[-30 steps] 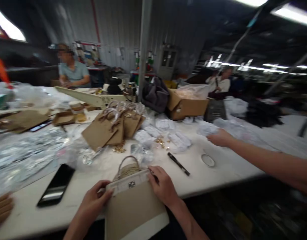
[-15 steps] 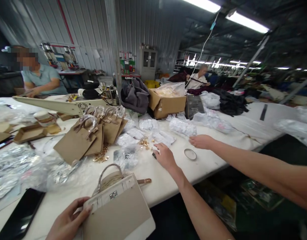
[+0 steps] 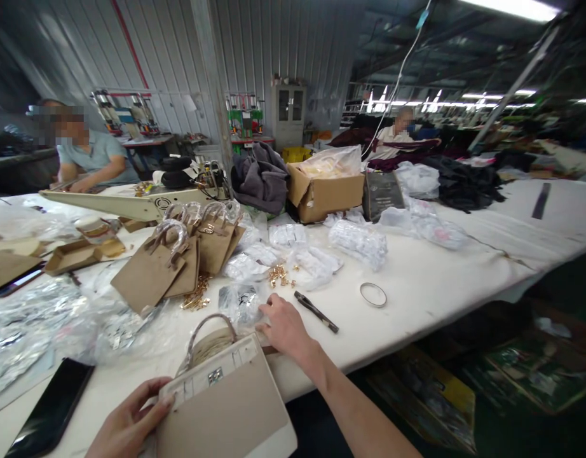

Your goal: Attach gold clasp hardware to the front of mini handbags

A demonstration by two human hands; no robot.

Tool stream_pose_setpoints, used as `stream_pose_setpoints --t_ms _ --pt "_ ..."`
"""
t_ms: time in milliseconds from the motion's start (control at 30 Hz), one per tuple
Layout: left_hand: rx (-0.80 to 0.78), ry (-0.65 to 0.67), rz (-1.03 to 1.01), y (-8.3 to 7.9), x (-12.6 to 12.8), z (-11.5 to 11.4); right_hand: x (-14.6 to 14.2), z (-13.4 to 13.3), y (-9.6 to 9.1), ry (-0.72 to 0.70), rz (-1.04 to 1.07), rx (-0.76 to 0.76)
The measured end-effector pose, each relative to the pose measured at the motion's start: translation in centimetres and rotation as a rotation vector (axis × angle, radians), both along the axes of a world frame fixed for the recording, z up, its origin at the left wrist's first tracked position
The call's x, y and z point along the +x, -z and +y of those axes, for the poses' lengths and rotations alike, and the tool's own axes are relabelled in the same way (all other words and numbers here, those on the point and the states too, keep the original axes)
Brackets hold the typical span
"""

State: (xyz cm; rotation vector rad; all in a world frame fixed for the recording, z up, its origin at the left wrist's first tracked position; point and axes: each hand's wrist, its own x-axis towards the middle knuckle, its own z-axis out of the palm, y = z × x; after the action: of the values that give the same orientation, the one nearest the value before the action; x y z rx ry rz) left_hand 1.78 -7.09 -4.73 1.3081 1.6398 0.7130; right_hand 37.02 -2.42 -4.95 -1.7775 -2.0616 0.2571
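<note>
Your left hand [image 3: 131, 423] pinches the beige handbag [image 3: 231, 413] by its left edge at the table's [image 3: 417, 286] near rim. Your right hand [image 3: 284, 327] lies palm-down, fingers loose, at the bag's one o'clock, a black tool [image 3: 316, 311] just beside it.

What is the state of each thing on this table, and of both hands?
beige handbag with white trim: flap closed, handle raised.
left hand: gripping the handbag's corner.
right hand: palm down beside the handbag, nothing visibly held.
brown cardboard box: open, clear plastic bag inside.
black phone: lying flat, screen dark.
thin metal ring: lying flat, untouched.
slim black tool: lying flat, untouched.
</note>
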Motion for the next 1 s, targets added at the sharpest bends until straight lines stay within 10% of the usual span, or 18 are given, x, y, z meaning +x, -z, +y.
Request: stream_pose_setpoints --t_ms 433,1000 --pt "-0.082 -0.006 -0.024 -1.2 0.6 -0.4 0.9 -0.8 1.9 -0.209 0.099 0.034" --pt "-0.038 -0.005 -0.080 0.4 -0.1 0.1 0.9 2.2 1.5 0.214 0.254 0.281"
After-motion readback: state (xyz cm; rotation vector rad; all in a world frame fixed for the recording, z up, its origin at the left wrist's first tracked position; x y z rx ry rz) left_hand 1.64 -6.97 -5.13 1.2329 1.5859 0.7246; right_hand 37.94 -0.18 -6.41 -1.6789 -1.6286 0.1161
